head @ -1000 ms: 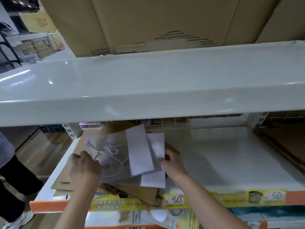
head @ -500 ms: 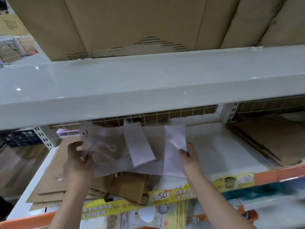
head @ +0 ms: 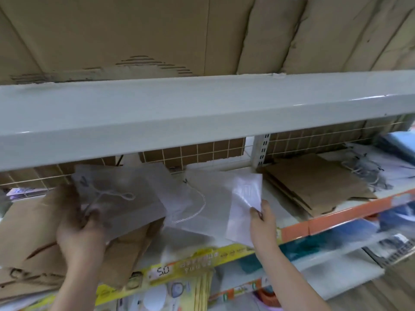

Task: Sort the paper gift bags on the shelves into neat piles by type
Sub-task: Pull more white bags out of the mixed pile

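Note:
Several flat white gift bags with cord handles lie fanned across the white shelf (head: pixel 276 198). My left hand (head: pixel 80 230) grips the leftmost white bag (head: pixel 121 198) at its lower left corner. My right hand (head: pixel 261 223) pinches the rightmost white bag (head: pixel 241 205) at its right edge. Another white bag (head: pixel 197 203) lies between them. Under my left hand sits a loose heap of brown paper bags (head: pixel 29 225). Further right on the shelf lies a pile of brown bags (head: pixel 314 182), and beyond it white bags with cord handles (head: pixel 368 169).
The upper shelf's thick front edge (head: pixel 202 113) hangs low over the bags, with cardboard boxes (head: pixel 157 32) on top. A wire grid (head: pixel 202 151) backs the shelf. Yellow and orange price strips (head: pixel 202 261) run along the front. More goods sit on the shelf below.
The view has swung rightward and closer. My right hand has drawn the rightmost white bag further right, spreading the white bags apart. My left hand keeps its hold on the left bag.

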{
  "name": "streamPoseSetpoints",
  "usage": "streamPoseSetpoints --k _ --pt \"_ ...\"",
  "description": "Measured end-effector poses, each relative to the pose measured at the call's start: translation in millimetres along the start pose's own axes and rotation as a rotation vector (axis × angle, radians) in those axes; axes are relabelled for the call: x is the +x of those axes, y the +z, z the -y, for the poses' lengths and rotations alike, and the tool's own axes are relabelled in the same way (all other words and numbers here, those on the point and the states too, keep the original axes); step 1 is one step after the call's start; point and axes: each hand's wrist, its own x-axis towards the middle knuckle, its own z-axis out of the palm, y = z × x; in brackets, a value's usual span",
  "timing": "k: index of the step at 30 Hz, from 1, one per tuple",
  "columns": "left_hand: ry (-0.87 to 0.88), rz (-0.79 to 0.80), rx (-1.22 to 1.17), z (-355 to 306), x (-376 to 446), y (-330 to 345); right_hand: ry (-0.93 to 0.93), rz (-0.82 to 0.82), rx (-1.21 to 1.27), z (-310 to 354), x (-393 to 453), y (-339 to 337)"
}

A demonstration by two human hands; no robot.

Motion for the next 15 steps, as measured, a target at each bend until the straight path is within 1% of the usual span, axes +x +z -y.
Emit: streamPoseSetpoints --k 2,5,8,10,15 --pt "-0.008 -0.02 0.003 -1 -15 16 0.023 -0.007 0.013 -2 14 -27" --pt "-0.045 -0.015 -0.087 -5 -45 46 0.034 -0.015 0.022 -3 37 -73" --pt "-0.05 -0.055 -0.104 -18 -79 74 0.015 -0.043 0.008 2 58 -114" --pt "-0.073 -0.083 -0.119 -25 -101 91 0.033 -0.029 -0.009 0 70 -138" --pt "-0.153 -0.042 -0.241 -29 -152 131 0.011 0.006 -0.001 -7 93 -191"
